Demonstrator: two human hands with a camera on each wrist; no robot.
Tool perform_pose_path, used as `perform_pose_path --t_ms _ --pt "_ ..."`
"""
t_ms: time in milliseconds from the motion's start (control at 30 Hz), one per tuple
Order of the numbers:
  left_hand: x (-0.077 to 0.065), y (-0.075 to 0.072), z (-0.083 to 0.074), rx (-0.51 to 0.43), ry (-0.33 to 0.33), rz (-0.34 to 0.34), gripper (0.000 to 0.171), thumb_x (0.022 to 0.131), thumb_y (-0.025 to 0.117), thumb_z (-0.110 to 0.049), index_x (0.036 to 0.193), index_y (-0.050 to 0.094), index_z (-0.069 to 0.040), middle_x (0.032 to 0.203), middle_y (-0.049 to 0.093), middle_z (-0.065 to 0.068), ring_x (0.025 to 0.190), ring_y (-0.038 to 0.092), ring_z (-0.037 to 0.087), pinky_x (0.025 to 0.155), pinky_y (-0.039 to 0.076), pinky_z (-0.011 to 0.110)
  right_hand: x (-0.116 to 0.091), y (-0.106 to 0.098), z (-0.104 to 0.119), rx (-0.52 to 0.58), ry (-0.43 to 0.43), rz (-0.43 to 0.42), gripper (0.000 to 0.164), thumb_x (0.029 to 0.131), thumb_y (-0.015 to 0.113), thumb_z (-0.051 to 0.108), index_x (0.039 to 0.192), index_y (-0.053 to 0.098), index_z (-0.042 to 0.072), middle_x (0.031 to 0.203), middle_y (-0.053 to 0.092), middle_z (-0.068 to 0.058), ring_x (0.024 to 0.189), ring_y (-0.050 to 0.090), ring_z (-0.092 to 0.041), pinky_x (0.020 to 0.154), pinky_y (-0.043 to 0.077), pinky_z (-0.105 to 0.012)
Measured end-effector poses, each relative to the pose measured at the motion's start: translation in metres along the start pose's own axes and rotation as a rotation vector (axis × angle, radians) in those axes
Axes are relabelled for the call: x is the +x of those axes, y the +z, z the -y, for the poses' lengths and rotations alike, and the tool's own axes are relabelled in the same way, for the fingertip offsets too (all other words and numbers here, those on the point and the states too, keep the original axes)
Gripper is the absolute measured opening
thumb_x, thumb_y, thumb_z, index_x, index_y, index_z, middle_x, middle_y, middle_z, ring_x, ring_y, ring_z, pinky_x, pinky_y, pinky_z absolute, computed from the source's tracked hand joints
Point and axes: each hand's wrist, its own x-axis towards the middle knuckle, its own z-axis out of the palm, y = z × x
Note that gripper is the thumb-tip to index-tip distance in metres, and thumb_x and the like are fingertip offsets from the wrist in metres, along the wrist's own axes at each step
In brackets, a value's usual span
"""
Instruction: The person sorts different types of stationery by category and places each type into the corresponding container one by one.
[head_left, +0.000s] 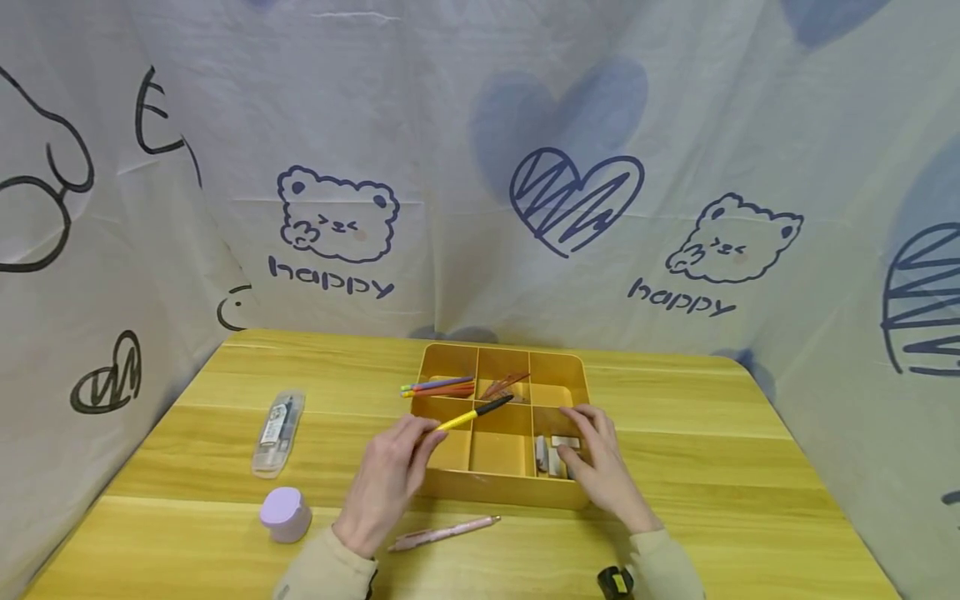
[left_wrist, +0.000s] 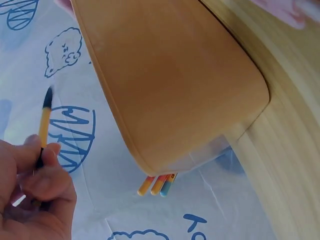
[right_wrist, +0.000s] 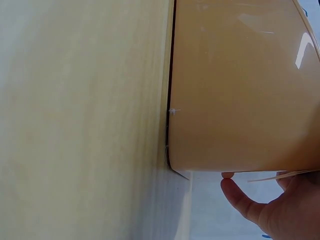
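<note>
My left hand [head_left: 390,467] pinches a yellow pen with a black end [head_left: 476,412] between thumb and fingers, above the front left compartments of an orange divided organizer box [head_left: 517,492]. In the left wrist view the pen [left_wrist: 45,125] points its black end upward. Over the box's front right compartment is my right hand [head_left: 603,467], thumb and fingers spread apart above small white erasers [head_left: 555,461]. The right wrist view shows the thumb [right_wrist: 242,202] beyond the box wall [right_wrist: 240,100], which hides part of the hand.
Colored pencils [head_left: 442,387] stick out over the box's left side, and reddish sticks [head_left: 504,385] lie in the back middle compartment. A pink pen [head_left: 445,532] lies in front. To the left are a clear pencil case [head_left: 277,433] and a purple-lidded jar [head_left: 286,515]. Printed cloth [head_left: 465,167] hangs behind.
</note>
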Motion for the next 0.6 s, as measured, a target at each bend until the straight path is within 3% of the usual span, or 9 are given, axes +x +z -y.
perform_pose_path --t_ms 167,400,600 --pt "-0.0002 0.0023 -0.0001 0.004 0.008 -0.057 0.014 0.081 0.069 0.01 0.093 0.071 0.003 0.076 0.056 0.0 0.058 0.045 0.004 0.043 0.043 0.018 0.0002 0.0011 -0.0011 -0.005 -0.013 -0.004 0.048 0.09 0.062 0.0 0.137 0.049 0.0 0.132 0.04 -0.019 0.124 0.03 -0.035 0.093 0.037 -0.066" --pt "0.0001 0.002 -0.0018 0.012 -0.001 -0.056 0.03 0.077 0.066 0.018 0.104 0.071 0.006 0.084 0.058 0.005 0.066 0.05 0.008 0.048 0.049 0.021 0.0 0.001 -0.0012 -0.003 -0.011 -0.003 0.048 0.09 0.062 -0.001 0.136 0.049 0.0 0.132 0.04 -0.018 0.124 0.03 -0.036 0.094 0.036 -0.066" --pt "0.0012 0.0018 -0.004 -0.018 0.044 -0.094 0.024 0.072 0.075 0.013 0.094 0.074 0.005 0.081 0.069 0.007 0.067 0.064 0.011 0.052 0.058 0.023 0.0002 0.001 -0.0012 -0.004 -0.002 0.001 0.048 0.09 0.061 -0.001 0.137 0.049 0.0 0.132 0.04 -0.017 0.124 0.03 -0.036 0.094 0.036 -0.066"
